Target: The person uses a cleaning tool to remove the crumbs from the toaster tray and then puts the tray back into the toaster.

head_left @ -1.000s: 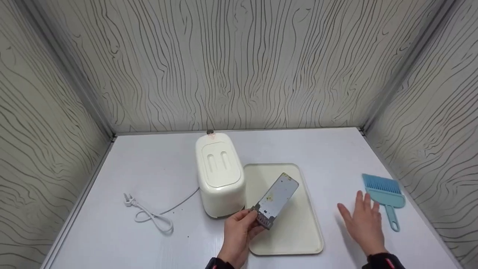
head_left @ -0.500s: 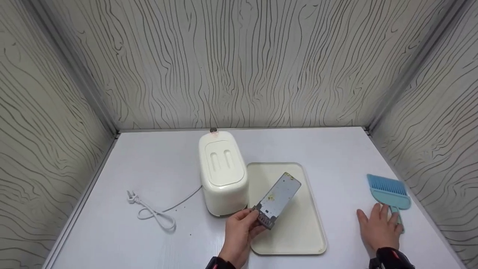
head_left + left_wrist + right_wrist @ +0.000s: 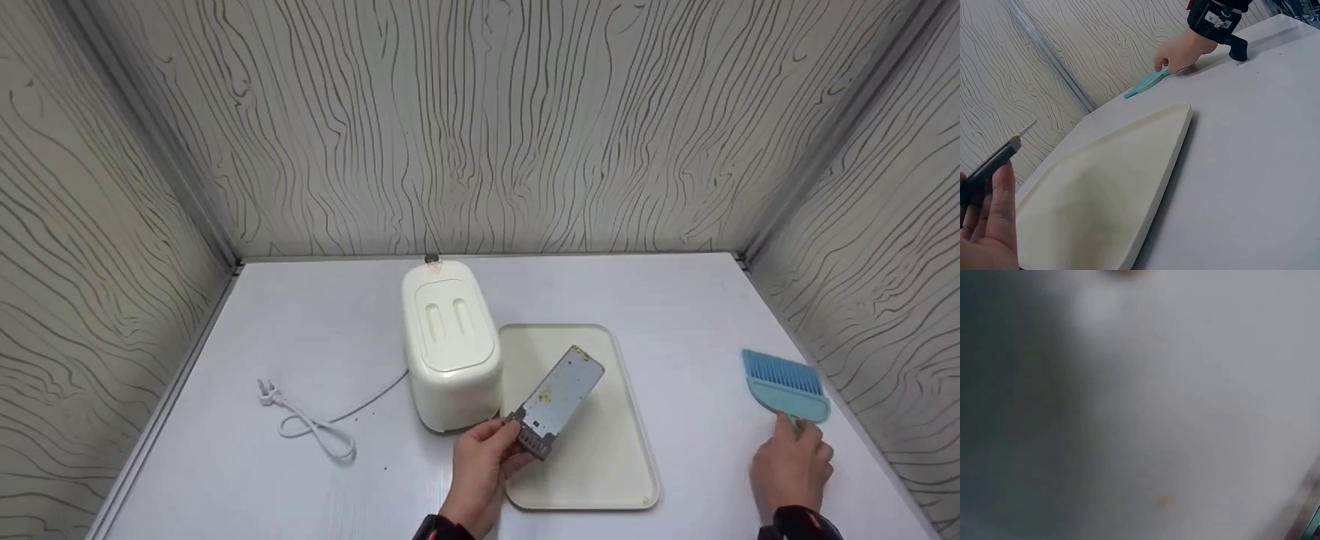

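Observation:
My left hand pinches the dark end of a toaster crumb tray, a flat metal plate with yellowish crumbs on it. The plate is tilted above a cream serving tray. At the right, my right hand has its fingers curled round the handle of a blue brush, whose bristles point away from me. In the left wrist view, the right hand grips the brush low over the table. Most of the handle is hidden by the fingers. The right wrist view is blurred.
A cream toaster stands left of the serving tray, close against its edge. Its white cord and plug lie on the table further left, near a few dark specks. Patterned panels enclose the back and sides.
My right hand has moved right and down onto the brush handle, and its spread fingers have closed round it. The left hand keeps the crumb tray nearly still; the view has shifted slightly.

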### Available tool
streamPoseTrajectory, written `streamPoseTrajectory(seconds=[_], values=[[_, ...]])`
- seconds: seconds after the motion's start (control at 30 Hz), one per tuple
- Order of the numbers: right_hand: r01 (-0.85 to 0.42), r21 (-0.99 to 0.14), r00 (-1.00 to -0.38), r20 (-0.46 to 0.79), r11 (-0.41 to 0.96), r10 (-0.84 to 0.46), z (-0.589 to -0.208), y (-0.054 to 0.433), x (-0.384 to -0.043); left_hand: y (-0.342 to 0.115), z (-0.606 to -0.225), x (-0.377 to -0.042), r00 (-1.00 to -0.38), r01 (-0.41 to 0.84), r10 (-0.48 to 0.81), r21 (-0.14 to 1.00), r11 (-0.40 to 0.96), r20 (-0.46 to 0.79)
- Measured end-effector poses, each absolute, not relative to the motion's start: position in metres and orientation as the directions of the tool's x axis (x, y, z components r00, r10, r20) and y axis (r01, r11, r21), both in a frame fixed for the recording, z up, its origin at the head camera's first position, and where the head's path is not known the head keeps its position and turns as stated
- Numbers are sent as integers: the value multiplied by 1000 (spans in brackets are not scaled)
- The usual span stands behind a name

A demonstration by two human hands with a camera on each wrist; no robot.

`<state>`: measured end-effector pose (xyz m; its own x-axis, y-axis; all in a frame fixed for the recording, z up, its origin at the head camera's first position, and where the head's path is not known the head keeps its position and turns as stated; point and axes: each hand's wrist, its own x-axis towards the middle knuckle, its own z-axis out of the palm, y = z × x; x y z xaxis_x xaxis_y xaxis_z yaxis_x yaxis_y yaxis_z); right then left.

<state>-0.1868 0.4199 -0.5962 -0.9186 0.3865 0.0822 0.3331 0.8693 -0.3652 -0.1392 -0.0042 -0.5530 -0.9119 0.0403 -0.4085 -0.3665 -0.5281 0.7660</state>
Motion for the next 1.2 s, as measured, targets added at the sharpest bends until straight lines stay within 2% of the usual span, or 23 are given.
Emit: streamPoseTrajectory(seconds=[0.2, 0.37, 0.47, 0.63, 0.83, 1.0, 1.2], values=[[503, -251, -858, -29, 827, 513, -593, 428, -183, -5, -553, -139, -905, -379, 43, 760, -528, -422], [473, -226, -878, -37, 852, 477, -587, 435, -178, -5, -552, -138, -907, -376, 45, 759, -531, -418], [441, -249, -896, -72, 862, 437, -580, 436, -178, -4, -551, -138, -912, -367, 46, 759, -538, -408], [447, -311, -894, -200, 839, 402, -568, 433, -178, -3, -549, -136, -913, -365, 50, 757, -542, -404], [431, -362, -897, -269, 827, 350, -562, 429, -178, -3, -547, -136, -918, -358, 52, 765, -535, -394], [452, -383, -872, -382, 806, 307, -556, 428, -182, -3, -548, -137, -916, -362, 53, 760, -540, -399], [449, -503, -872, -428, 738, 239, -537, 423, -183, -4, -547, -137, -910, -372, 49, 755, -540, -413]])
